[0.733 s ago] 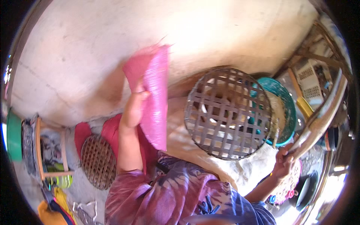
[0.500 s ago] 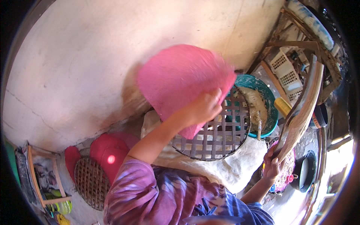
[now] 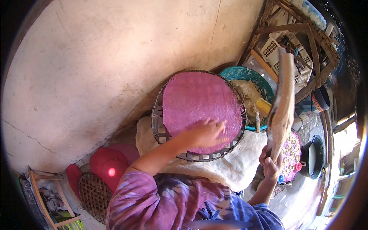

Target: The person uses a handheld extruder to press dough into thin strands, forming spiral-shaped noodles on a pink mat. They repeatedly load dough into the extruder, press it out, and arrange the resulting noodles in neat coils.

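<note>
A round pink woven cloth (image 3: 199, 96) lies flat over an open-weave round bamboo tray (image 3: 156, 126). My left hand (image 3: 210, 132) rests on the near part of the cloth, palm down with its fingers loosely apart and nothing held. In my right hand (image 3: 271, 166) is a long wooden tool (image 3: 283, 99), gripped by its lower end and held upright to the right of the tray. From the tool's left side sticks out a yellow cylinder (image 3: 263, 107). Behind the tray, a green basin (image 3: 239, 71) contains pale dough and a short stick.
A pink tray (image 3: 292, 153) bearing several pale coils stands at right, beside a dark pan (image 3: 317, 155). Pale cloth (image 3: 226, 168) spreads under the bamboo tray. Another woven tray (image 3: 94, 191) and red cloths (image 3: 103, 163) are at lower left. A wall (image 3: 96, 69) rises close behind.
The pink cloth, lifted in my left hand before, now lies flat on the bamboo tray, and that hand has let go of it. The wooden tool has shifted left and stands straighter.
</note>
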